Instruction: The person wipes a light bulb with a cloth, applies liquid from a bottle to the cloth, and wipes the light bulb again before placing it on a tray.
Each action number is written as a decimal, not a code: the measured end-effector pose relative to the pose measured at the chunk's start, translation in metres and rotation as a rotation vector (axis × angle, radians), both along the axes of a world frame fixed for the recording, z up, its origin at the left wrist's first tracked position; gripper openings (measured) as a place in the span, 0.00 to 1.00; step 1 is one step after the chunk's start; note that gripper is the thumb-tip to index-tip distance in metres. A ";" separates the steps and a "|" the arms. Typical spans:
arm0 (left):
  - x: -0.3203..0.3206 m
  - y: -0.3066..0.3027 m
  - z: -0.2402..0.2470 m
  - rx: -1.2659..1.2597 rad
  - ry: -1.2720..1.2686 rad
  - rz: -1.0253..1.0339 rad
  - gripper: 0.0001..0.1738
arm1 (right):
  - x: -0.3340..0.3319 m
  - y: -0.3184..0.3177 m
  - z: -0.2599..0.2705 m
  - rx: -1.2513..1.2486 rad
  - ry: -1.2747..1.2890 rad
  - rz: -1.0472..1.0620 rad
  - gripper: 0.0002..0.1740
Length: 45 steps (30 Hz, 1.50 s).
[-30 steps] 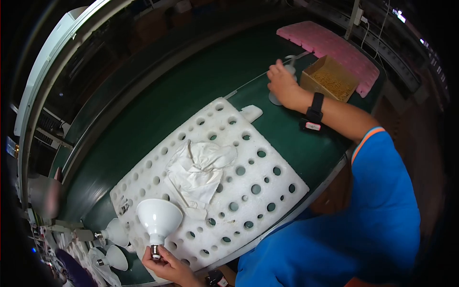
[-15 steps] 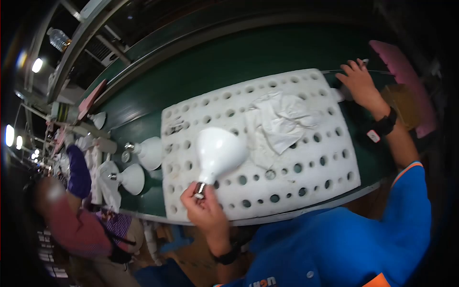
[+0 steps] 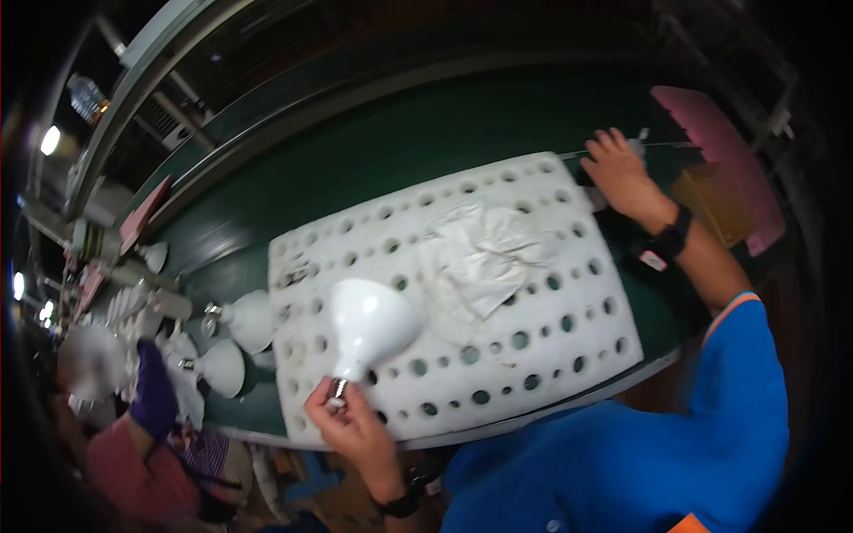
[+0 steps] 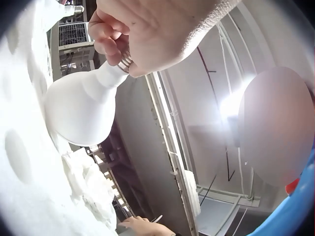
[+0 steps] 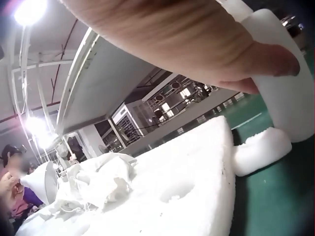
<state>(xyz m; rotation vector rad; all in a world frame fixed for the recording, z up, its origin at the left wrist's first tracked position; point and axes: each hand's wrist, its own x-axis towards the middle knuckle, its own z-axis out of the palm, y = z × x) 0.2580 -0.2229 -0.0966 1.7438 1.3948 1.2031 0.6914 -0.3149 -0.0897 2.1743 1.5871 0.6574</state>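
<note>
My left hand (image 3: 360, 437) pinches the metal screw base of a white reflector bulb (image 3: 371, 322), its wide end tilted up over the perforated white foam board (image 3: 569, 355). In the left wrist view, the fingers of the left hand (image 4: 152, 34) curl round the base of the bulb (image 4: 81, 108). Beyond the board's right end, my right hand (image 3: 622, 182) is at a bottle whose nozzle shows past the fingers. The right wrist view has the thumb of the right hand (image 5: 197, 44) against this white bottle (image 5: 295, 105); its far side is hidden.
A crumpled white cloth (image 3: 484, 258) lies on the board. Two more bulbs (image 3: 222, 369) stand left of it. At right are a box (image 3: 715, 200) and pink foam (image 3: 720, 151). A person with a purple glove (image 3: 154, 391) is at far left.
The view has swung left and a person has come into it. The bulb stays in my left hand, now in front of the cloth; my right hand remains at the bottle.
</note>
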 end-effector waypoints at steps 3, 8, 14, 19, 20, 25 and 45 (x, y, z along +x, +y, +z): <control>0.001 0.000 0.001 -0.040 -0.129 -0.044 0.14 | -0.062 0.021 0.031 0.167 0.574 0.221 0.25; 0.001 0.000 -0.002 0.011 -0.185 -0.091 0.15 | -0.139 0.052 -0.013 0.137 1.021 0.584 0.28; 0.006 -0.005 -0.009 0.032 -0.186 -0.082 0.14 | -0.138 0.088 -0.005 0.522 1.105 0.519 0.21; 0.000 -0.004 -0.014 0.611 0.335 -0.332 0.17 | -0.259 0.092 0.009 0.377 1.094 1.182 0.13; 0.000 -0.004 -0.017 0.598 0.317 -0.330 0.17 | -0.261 0.104 0.009 0.386 1.035 1.140 0.12; -0.003 -0.008 -0.018 0.574 0.316 -0.292 0.18 | -0.225 0.166 0.022 -0.053 1.588 0.492 0.10; 0.000 -0.017 -0.024 0.461 0.282 -0.324 0.15 | -0.246 0.088 -0.012 0.421 1.050 1.161 0.13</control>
